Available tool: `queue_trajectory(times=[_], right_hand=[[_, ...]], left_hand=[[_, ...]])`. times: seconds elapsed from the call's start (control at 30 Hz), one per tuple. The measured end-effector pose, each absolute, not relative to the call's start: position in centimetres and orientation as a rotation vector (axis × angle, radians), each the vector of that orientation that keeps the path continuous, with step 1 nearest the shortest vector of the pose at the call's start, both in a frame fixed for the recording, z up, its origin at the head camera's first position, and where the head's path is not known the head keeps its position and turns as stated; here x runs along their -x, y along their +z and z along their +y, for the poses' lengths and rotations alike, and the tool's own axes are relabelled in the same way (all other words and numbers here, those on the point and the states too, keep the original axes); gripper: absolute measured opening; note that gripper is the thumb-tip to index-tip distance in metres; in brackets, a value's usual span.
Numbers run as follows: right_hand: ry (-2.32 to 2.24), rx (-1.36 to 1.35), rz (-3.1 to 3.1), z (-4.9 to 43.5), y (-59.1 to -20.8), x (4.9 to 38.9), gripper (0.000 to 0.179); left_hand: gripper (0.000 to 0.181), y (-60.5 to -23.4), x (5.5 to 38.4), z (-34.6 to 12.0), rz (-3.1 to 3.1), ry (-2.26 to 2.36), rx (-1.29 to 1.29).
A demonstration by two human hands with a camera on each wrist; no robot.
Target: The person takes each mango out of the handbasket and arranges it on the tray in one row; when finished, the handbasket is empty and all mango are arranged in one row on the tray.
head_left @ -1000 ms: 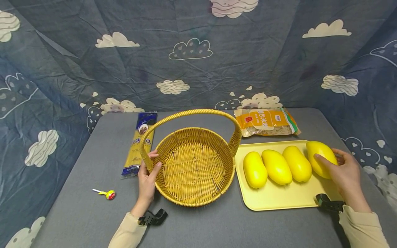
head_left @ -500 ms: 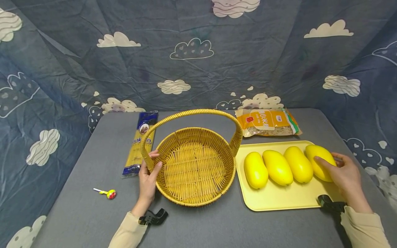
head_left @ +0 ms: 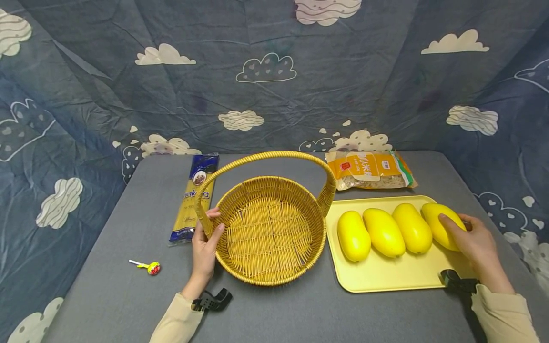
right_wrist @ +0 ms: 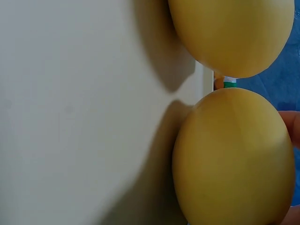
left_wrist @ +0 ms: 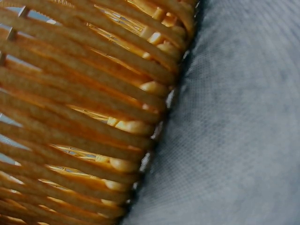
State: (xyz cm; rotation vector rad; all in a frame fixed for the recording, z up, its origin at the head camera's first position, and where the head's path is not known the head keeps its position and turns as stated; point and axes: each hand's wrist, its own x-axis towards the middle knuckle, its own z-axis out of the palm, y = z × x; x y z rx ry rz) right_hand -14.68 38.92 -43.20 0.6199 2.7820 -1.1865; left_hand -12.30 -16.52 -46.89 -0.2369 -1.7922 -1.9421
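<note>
A round wicker basket (head_left: pixel 269 238) with a tall arched handle stands mid-table, nothing inside it. At its left side my left hand (head_left: pixel 205 252) grips the rim by the foot of the handle, thumb on the inside. The weave fills much of the left wrist view, where no fingers show. On the yellow tray (head_left: pixel 386 281), several yellow mangoes lie in a row. My right hand (head_left: pixel 478 243) holds the rightmost mango (head_left: pixel 442 226), thumb on top and fingers around its far side. In the right wrist view this mango (right_wrist: pixel 232 159) sits below its neighbour, fingertips at the frame's right edge.
Left of the basket lies a blue and yellow pasta packet (head_left: pixel 194 200), partly behind the handle. A lollipop (head_left: pixel 150 268) rests at the table's left. An orange grain bag (head_left: pixel 370 170) lies behind the tray. A cloud-print cloth (head_left: pixel 266 105) hangs behind the table.
My right hand has lowered the rightmost mango slightly and brought it against its neighbour on the tray. The left hand and the basket keep their place.
</note>
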Motion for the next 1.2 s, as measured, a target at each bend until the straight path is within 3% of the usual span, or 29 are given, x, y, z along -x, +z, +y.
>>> queue_trajectory(times=[0.5, 0.9, 1.2], right_hand=[[-1.205, -0.634, 2.799, 39.3, -43.4, 14.3, 0.086], [-1.184, -0.674, 3.084, 38.4, -43.2, 13.4, 0.069], [-1.183, -0.418, 3.374, 34.7, -41.4, 13.1, 0.061]], left_hand=[[0.024, -46.9, 12.3, -16.5, -1.806, -1.935, 0.243], [0.025, -46.9, 12.4, -16.5, -1.804, -1.935, 0.242], [0.052, -45.7, 11.8, -16.6, -1.719, -1.723, 0.324]])
